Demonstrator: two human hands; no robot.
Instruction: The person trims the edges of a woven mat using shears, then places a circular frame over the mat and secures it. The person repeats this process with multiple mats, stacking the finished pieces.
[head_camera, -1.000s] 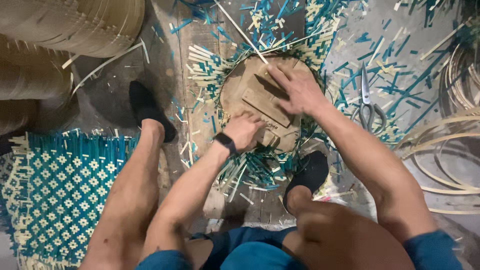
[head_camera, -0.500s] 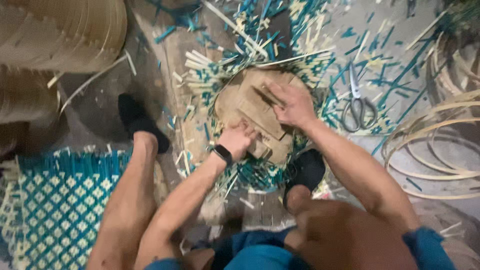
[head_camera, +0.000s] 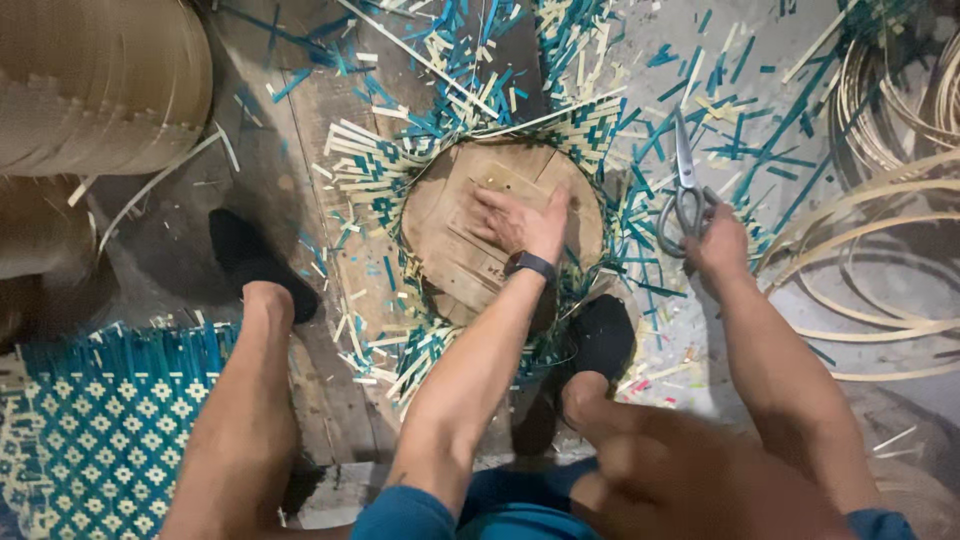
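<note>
A: Where's the wooden disc (head_camera: 470, 250)?

B: It's laid on the woven mat (head_camera: 375, 190) on the floor, pressed flat by the left hand (head_camera: 520, 222), fingers spread. Scissors (head_camera: 684, 190) are gripped by the right hand (head_camera: 718, 240) beside it.

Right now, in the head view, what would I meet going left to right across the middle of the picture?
Stacked woven baskets → black sock → round wooden disc with the left hand flat on it → scissors under the right hand → coiled cane strips.
</note>
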